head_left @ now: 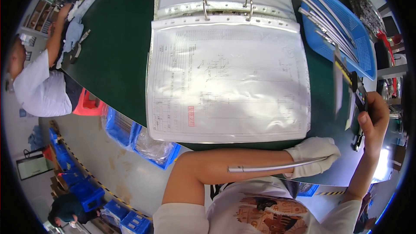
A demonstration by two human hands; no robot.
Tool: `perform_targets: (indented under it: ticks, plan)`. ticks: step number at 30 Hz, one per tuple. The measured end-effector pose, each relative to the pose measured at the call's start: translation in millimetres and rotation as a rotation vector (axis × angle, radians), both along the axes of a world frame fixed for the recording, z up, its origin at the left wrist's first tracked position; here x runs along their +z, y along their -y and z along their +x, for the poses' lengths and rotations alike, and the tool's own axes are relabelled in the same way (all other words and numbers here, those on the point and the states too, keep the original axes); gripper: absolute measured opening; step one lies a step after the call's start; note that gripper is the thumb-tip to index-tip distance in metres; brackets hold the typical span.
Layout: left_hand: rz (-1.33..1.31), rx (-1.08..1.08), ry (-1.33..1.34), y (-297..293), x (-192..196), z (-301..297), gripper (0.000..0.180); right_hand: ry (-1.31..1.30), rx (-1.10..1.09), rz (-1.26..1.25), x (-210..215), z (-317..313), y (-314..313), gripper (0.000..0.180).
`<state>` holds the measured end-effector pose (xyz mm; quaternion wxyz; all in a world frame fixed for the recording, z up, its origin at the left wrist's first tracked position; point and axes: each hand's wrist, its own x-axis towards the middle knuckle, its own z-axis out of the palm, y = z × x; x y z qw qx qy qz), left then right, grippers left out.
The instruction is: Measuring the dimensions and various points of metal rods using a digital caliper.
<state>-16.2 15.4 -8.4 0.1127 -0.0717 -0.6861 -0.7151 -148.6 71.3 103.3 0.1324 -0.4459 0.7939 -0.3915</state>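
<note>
My left hand [315, 156], in a white glove, is closed around one end of a slim silvery metal rod [268, 167]. The rod's other end points left, lying in front of my left forearm. My bare right hand [376, 119] grips a dark caliper [356, 86] at the right side of the table, its jaws tilted toward the far side. Between my arms and the far edge, an open ring binder [229, 82] shows a drawing sheet in a clear sleeve. Beyond the caliper, a blue plastic basket [370, 58] holds several similar metal rods [331, 30].
The table [115, 56] is dark green. A small black-handled tool [358, 141] lies near my right wrist. At the far left, a person in a white shirt [43, 86] works at the table. Blue bins [162, 158] stand on the floor below its left edge.
</note>
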Motion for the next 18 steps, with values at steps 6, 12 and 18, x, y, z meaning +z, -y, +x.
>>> perform_targets:
  ticks: [6, 12, 18]
  plan:
    - [0.033, -0.059, 0.03, 18, 7, 2, 0.019, 0.638, -0.121, 0.084, -1, -10, -28, 0.041]
    - [0.008, -0.156, 0.109, 26, 16, 2, 0.028, 0.672, -0.278, -0.233, -27, -29, -83, 0.036]
    - [0.121, -0.201, 0.227, 30, 30, 6, 0.028, 0.142, -0.428, -0.134, -41, -27, -118, 0.04]
